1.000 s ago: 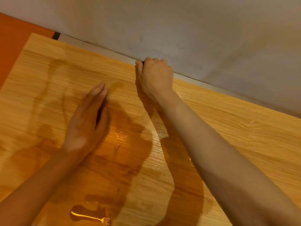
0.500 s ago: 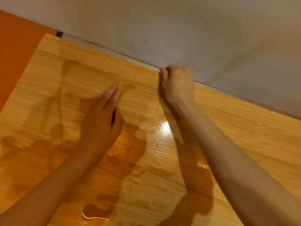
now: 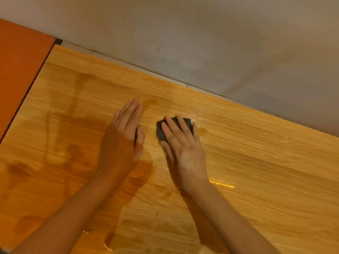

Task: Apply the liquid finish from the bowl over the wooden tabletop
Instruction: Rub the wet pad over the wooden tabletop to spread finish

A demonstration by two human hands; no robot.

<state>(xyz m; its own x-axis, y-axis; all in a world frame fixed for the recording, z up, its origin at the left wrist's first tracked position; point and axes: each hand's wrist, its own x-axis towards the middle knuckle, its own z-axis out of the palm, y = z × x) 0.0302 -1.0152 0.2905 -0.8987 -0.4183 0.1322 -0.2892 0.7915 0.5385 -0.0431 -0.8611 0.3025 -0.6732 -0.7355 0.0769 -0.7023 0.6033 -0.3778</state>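
The wooden tabletop [image 3: 256, 171] fills the view, with wet glossy patches of finish [image 3: 198, 111] and darker streaks on its left half. My right hand [image 3: 183, 149] holds a dark pad [image 3: 186, 122] down on the wood. Its fingers lie over the top of the pad and its thumb is against the pad's left side. My left hand [image 3: 122, 143] rests flat on the tabletop just left of the pad, fingers straight and holding nothing. No bowl is in view.
A grey wall [image 3: 201, 43] runs along the far edge of the table. An orange surface [image 3: 18, 70] borders the table's left end. A small pool of liquid [image 3: 108, 242] lies near the bottom of the view, and another [image 3: 222, 185] by my right wrist.
My right hand has drawn back from the far edge by the wall toward me, and the dark pad under it now shows. My left hand has stayed flat on the wood.
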